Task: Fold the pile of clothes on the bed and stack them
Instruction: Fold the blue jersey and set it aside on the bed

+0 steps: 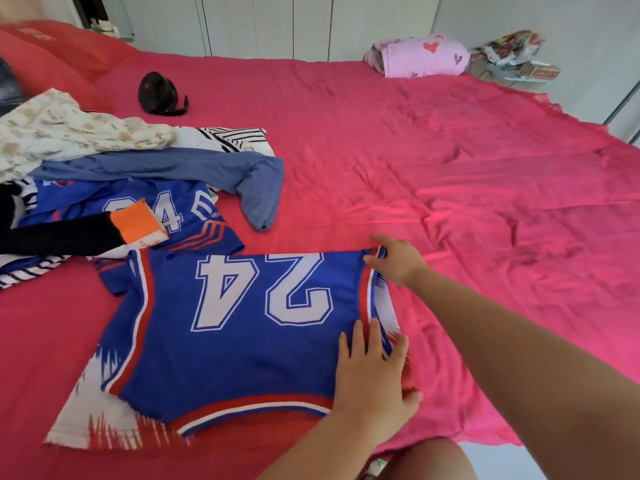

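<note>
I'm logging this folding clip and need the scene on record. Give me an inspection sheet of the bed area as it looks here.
Surface: pink-red bedspread, wrinkled.
Job's things: blue 24 jersey spread flat, number up; unfolded pile at left; folded pink garment at the far edge.
Clutter: small black object near the red pillows.
Hands: left hand presses flat on the jersey's right edge; right hand seems to pinch its far right corner.
Cables: nothing seen.
Surroundings: white cupboard doors; patterned bundle beyond the bed.
</note>
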`<state>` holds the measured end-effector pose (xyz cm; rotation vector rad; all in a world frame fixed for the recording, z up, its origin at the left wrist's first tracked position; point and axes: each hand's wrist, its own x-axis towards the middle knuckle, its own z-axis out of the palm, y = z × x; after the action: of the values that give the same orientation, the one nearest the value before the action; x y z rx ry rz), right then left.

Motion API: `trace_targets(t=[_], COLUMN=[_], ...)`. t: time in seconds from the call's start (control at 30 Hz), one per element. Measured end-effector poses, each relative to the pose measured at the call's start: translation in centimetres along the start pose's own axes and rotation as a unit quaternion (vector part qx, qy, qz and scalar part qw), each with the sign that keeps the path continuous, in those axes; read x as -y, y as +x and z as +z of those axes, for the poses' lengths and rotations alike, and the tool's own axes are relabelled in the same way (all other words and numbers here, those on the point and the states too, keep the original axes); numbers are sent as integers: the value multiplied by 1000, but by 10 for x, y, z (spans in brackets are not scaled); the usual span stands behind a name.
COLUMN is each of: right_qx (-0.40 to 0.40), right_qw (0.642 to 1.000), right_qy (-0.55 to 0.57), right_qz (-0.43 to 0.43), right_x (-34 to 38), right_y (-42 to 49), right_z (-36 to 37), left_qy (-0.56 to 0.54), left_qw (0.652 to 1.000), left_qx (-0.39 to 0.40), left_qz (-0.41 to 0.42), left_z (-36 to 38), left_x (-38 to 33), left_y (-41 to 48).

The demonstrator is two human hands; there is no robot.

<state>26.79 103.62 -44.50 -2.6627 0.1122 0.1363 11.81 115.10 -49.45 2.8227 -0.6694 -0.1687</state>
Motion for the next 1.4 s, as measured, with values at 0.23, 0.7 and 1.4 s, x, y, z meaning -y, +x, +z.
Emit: trace_targets(t=[0.23,0.7,1.4], right_qx=[0,-77,97], right_qw=[1000,989,946], right_qy=[-19,-10,-183], right_qz=[-22,-127,-250], right_x=[4,132,247], right_y=[8,2,-24], right_z=[9,-24,162], left_qy=[-66,-610,23], left_qw=[993,698,961], left_qx=[-96,-302,-94], left_qz=[-6,-221,-260], left_z=[-10,-105,-66], left_x=[3,122,269], left_y=[-3,-56,-148])
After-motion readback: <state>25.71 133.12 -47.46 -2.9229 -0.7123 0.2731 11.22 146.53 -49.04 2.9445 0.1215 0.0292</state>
